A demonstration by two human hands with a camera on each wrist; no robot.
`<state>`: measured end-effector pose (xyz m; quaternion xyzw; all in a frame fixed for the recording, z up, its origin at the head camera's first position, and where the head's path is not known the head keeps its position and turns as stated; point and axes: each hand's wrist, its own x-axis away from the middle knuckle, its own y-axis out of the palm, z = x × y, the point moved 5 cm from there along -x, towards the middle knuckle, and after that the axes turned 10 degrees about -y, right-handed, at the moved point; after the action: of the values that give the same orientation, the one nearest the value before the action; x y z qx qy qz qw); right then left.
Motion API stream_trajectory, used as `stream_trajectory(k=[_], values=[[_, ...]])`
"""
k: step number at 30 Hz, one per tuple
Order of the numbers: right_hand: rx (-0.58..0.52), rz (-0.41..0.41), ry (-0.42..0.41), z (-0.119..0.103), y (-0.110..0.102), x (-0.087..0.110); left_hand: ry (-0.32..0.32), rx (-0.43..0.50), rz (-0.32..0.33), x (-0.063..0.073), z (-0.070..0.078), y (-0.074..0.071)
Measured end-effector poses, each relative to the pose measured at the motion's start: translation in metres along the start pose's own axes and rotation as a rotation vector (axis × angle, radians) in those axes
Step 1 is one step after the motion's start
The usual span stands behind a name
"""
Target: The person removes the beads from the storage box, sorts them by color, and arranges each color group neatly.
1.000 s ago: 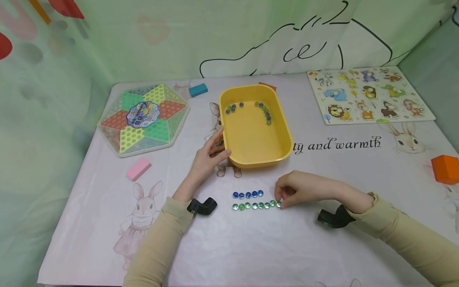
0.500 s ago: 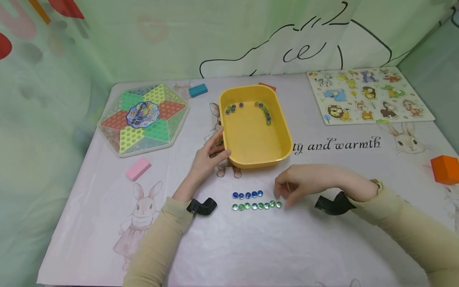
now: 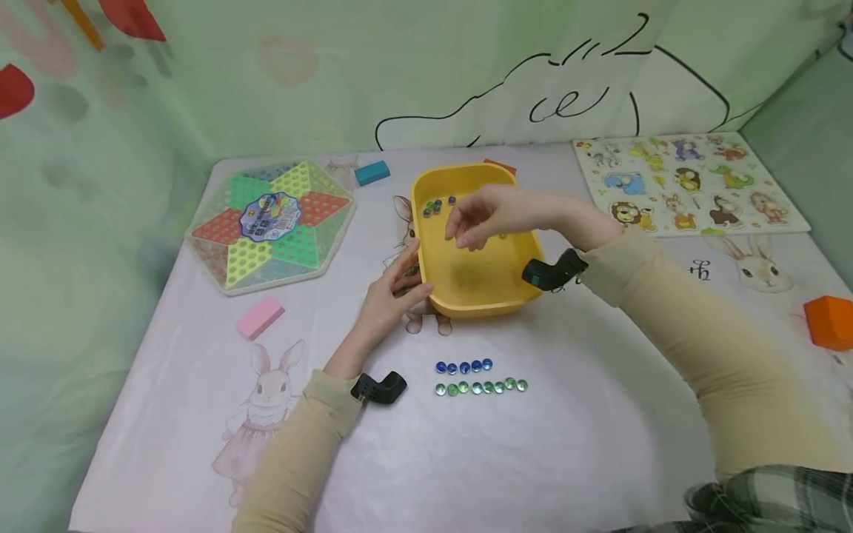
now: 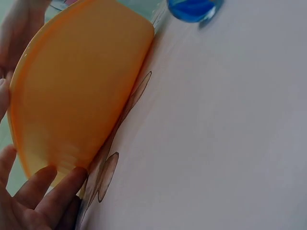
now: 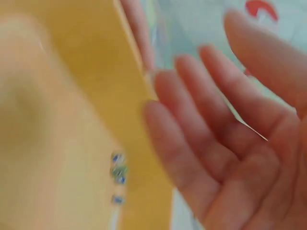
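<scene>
A yellow plastic tray (image 3: pixel 466 285) stands in the middle of the table. My left hand (image 3: pixel 386 303) rests against its left side; in the left wrist view its fingers (image 4: pixel 62 196) touch the outer wall. Over the inside of the tray hovers my right hand (image 3: pixel 489 215). Its fingers are loosely bent with nothing visible between them, as the right wrist view shows. Blue and green glass marbles (image 3: pixel 436 206) lie at the tray's far left, others partly behind the right hand. In front of the tray are a row of blue marbles (image 3: pixel 464 367) and a longer row of green marbles (image 3: pixel 477 388).
A hexagonal Chinese checkers board (image 3: pixel 273 222) lies at the left. Near it are a pink block (image 3: pixel 261 318) and a teal block (image 3: pixel 372 173). An animal puzzle board (image 3: pixel 693 185) is at the back right, an orange block (image 3: pixel 829 323) at the right edge.
My right hand has left the end of the green marble row and moved up and left, over the tray. The left hand stays at the tray's side.
</scene>
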<state>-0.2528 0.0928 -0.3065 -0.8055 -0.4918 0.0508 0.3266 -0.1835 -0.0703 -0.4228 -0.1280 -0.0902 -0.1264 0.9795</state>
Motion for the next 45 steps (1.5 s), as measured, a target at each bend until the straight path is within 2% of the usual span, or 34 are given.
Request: stream_trajectory(k=[3,6,9,12,19,26,32,38,45], values=[[-0.025,0.127,0.034,0.019,-0.015,-0.016,0.004,-0.004,-0.014,-0.001,0.001,0.003],[-0.026,0.212,0.059,0.037,-0.021,-0.03,0.007,-0.02,-0.026,-0.001,0.001,0.007],[0.005,0.258,0.081,0.052,-0.02,-0.04,0.005,-0.026,-0.036,-0.001,0.001,0.009],[0.097,0.286,0.111,0.063,-0.019,-0.049,0.012,-0.013,-0.039,-0.001,0.001,0.011],[0.259,0.316,0.168,0.069,-0.016,-0.064,0.029,-0.033,-0.011,-0.001,0.001,0.012],[0.364,0.305,0.167,0.067,-0.012,-0.076,0.042,-0.022,0.0,0.0,0.002,0.01],[0.419,0.298,0.168,0.067,-0.008,-0.084,0.047,-0.004,0.001,0.001,0.003,0.007],[0.413,0.271,0.186,0.067,-0.006,-0.086,0.041,-0.004,0.004,0.0,0.002,0.005],[0.438,0.262,0.189,0.049,-0.009,-0.078,0.04,-0.004,0.01,0.0,0.002,0.0]])
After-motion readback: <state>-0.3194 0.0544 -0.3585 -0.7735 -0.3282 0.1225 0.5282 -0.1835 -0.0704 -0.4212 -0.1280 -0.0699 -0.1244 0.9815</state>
